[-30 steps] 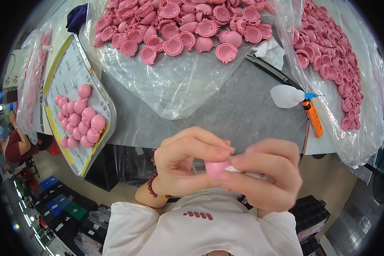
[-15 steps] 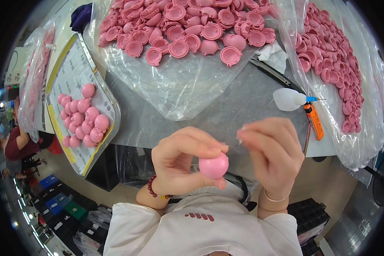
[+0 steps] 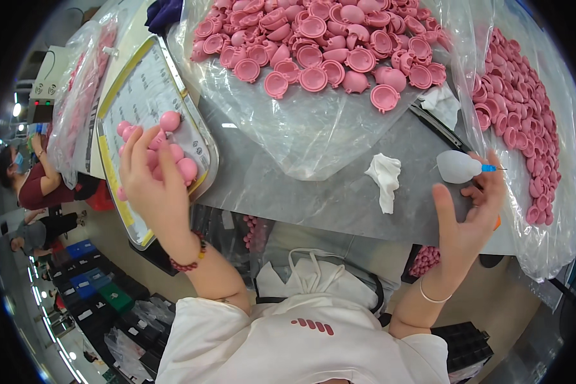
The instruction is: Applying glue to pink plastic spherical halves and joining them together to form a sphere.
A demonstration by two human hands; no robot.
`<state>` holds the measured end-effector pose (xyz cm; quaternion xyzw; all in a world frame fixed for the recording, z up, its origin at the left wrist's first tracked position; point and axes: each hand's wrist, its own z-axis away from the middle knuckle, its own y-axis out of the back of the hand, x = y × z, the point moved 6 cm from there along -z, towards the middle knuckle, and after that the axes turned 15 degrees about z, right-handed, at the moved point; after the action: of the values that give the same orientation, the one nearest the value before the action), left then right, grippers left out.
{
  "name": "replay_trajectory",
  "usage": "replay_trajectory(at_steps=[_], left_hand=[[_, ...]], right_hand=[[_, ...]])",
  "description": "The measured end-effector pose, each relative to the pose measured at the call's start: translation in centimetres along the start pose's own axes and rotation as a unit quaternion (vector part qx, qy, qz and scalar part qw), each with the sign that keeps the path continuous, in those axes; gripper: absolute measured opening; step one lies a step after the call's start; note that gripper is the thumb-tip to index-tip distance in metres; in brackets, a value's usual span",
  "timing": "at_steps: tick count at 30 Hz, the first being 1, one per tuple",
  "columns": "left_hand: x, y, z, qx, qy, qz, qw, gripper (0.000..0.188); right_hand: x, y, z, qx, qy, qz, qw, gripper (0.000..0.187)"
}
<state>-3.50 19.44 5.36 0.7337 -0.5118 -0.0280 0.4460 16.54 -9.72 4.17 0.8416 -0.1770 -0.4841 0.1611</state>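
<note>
My left hand (image 3: 152, 185) lies with spread fingers over a small heap of pink balls (image 3: 187, 168) on a yellow-rimmed tray (image 3: 128, 221) at the table's left edge. One pink ball (image 3: 169, 120) sits just beyond my fingertips. I cannot see a ball inside the hand. Over at the right, my right hand (image 3: 467, 217) is open, palm up, with its fingertips at the blue nozzle of a small white squeeze bottle (image 3: 457, 166) that lies on the grey table (image 3: 313, 192).
A clear plastic sheet holds a big pile of pink half shells (image 3: 326, 45) at the back. More pink shells (image 3: 525, 109) fill a bag at the right. A crumpled white tissue (image 3: 385, 179) lies mid-table. Another person (image 3: 29, 182) sits far left, above coloured bins (image 3: 83, 275).
Both hands were together at my chest around one pink ball. They have since parted: the left has gone out to the tray of balls, the right to the squeeze bottle.
</note>
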Motion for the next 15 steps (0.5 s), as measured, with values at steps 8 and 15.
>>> replay_trajectory(at_steps=[8,15], left_hand=[[8.9,-7.8,-0.3,-0.2,-0.119,0.145,0.962,0.019],[12.3,-5.7,2.9,-0.245,0.096,0.617,0.742,0.027]], right_hand=[[1.6,-0.1,1.0,-0.104,-0.042,-0.088,0.99,0.02],[0.2,0.4,3.3,-0.192,-0.136,-0.288,0.928,0.042]])
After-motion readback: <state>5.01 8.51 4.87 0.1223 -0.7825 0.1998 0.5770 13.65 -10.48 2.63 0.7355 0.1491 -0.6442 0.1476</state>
